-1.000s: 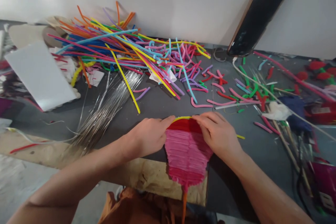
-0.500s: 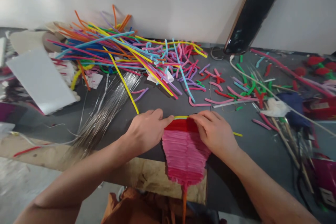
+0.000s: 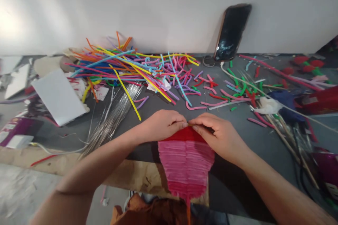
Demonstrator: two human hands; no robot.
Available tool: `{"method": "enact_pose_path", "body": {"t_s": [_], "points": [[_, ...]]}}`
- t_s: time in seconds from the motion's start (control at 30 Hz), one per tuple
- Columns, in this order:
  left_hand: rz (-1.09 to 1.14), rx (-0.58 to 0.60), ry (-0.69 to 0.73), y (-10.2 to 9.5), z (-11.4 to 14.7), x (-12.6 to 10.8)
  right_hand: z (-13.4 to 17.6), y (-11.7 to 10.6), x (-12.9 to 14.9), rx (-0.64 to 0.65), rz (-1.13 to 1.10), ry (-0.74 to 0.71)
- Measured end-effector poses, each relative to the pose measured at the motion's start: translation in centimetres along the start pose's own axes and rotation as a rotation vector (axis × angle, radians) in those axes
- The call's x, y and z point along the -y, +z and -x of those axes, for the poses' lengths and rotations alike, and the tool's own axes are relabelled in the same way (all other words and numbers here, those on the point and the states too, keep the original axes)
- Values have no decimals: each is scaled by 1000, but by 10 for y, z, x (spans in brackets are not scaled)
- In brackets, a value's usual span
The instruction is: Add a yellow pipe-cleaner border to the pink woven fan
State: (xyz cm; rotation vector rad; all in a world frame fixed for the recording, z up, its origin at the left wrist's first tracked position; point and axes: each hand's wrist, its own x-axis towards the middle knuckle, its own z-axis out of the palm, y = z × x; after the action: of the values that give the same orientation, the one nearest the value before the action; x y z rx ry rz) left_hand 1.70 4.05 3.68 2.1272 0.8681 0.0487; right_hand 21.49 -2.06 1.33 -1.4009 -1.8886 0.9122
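A petal-shaped panel of pink and red pipe cleaners (image 3: 186,161) lies at the table's front edge. Its rows run crosswise, and an orange stem (image 3: 188,212) points down toward me. At the panel's red top edge, my left hand (image 3: 167,124) pinches with thumb and forefinger near the middle. My right hand (image 3: 220,135) pinches right beside it, fingertips almost touching the left ones. Between them shows a tiny bit of a yellow pipe cleaner (image 3: 190,124); the fingers hide the rest of it.
Behind my hands lies a heap of colourful pipe cleaners (image 3: 126,66), with short cut pieces to its right. A bundle of thin metal wires (image 3: 113,116) lies left. A phone (image 3: 232,33) leans on the wall, its white cable (image 3: 250,86) running right. A white card (image 3: 59,96) lies left.
My hands have moved inward along the top edge until their fingertips nearly meet. The yellow pipe cleaner, earlier visible between them, is now mostly covered. The camera view has shifted.
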Motion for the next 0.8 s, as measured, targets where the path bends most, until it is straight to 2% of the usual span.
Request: {"method": "enact_pose_path", "body": {"t_s": [0.13, 0.33, 0.47, 0.57, 0.67, 0.8], "points": [[226, 22, -103, -3, -1, -10, 8, -16, 6, 7, -93, 18], [273, 20, -163, -7, 4, -19, 26, -29, 0, -53, -231, 141], [352, 57, -159, -10, 0, -22, 29, -30, 5, -29, -299, 206], [295, 50, -169, -8, -4, -27, 28, -31, 7, -28, -321, 228], [190, -19, -182, -1, -8, -32, 28, -32, 5, -38, -344, 240], [125, -110, -121, 11, -11, -35, 30, -32, 3, -41, -354, 248]]}}
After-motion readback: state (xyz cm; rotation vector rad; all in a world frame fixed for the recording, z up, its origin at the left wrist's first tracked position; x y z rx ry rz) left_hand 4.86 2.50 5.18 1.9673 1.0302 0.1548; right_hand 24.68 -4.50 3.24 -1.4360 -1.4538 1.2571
